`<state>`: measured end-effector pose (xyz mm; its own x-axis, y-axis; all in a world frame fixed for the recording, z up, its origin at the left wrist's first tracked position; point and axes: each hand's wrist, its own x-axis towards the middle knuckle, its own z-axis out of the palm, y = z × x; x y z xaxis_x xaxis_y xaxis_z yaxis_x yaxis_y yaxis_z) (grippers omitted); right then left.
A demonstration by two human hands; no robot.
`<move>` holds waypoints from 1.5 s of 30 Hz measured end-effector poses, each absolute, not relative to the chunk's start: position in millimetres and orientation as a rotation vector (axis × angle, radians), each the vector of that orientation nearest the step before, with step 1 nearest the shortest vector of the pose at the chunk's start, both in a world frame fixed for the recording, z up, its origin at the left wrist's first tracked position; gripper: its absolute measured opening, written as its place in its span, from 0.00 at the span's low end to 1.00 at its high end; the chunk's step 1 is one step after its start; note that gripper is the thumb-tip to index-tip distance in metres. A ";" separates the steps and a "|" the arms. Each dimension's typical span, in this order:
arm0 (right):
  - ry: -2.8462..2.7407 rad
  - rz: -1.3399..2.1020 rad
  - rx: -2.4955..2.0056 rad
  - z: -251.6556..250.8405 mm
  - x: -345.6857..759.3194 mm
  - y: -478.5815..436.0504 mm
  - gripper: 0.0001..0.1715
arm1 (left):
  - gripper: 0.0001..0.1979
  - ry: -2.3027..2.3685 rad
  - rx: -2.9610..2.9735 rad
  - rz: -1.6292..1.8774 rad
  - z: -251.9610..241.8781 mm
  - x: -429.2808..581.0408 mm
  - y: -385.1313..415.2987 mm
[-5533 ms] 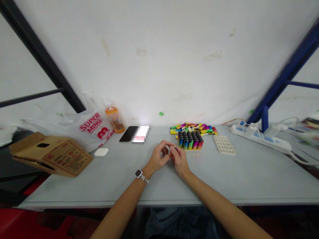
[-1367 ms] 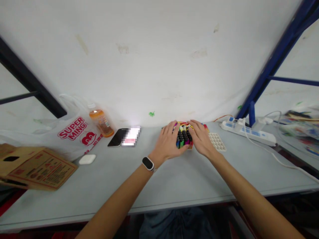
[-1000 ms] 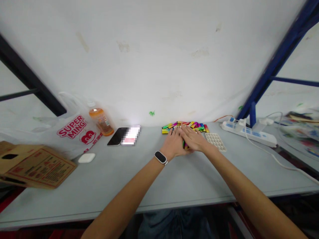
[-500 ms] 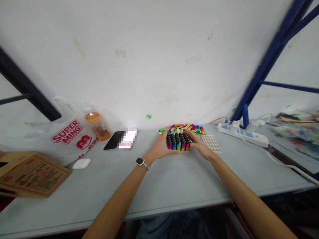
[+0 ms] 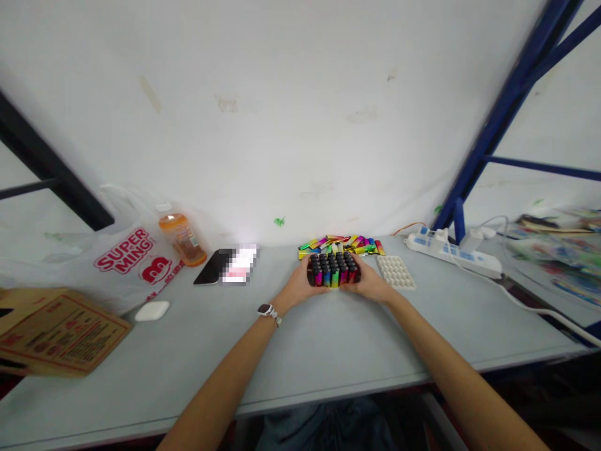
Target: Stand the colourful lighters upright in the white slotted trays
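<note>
A block of several upright rainbow-coloured lighters [image 5: 333, 270] with black tops stands on the grey table [image 5: 282, 351]. My left hand [image 5: 297, 287] presses its left side and my right hand [image 5: 370, 285] presses its right side, fingers wrapped round the block. Loose rainbow lighters [image 5: 339, 243] lie in a heap just behind it by the wall. An empty white holed tray [image 5: 397, 272] lies to the right of my right hand.
A white power strip [image 5: 453, 254] with cables lies at the right. A phone [image 5: 213, 266], an orange drink bottle [image 5: 181, 232], a white plastic bag [image 5: 117, 257], a small white case [image 5: 151, 311] and a cardboard box [image 5: 56, 329] sit at the left.
Earlier my hands held one small lighter between them. They then reached to the block, covered it from above, and now grip it from both sides, drawn slightly toward me.
</note>
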<state>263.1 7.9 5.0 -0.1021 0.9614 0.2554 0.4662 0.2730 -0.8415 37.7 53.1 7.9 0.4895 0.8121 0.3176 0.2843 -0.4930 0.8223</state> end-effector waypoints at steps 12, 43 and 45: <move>-1.829 0.830 -1.276 7.9 253.1 -4.2 0.61 | 0.52 0.933 2.110 0.828 12.7 6.5 38.9; -1.935 0.262 -1.552 1.2 142.1 32.5 0.27 | 0.37 1.472 1.892 1.138 -15.7 -74.8 12.0; -2.012 0.173 -1.654 6.4 140.5 29.1 0.15 | 0.34 1.488 1.918 1.099 -15.5 -71.5 -0.3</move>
<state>140.5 29.1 6.4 -0.1145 0.9432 0.3120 0.8759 0.2440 -0.4162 -71.5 -0.3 -15.5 0.0899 0.9484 0.3041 0.5697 -0.2994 0.7653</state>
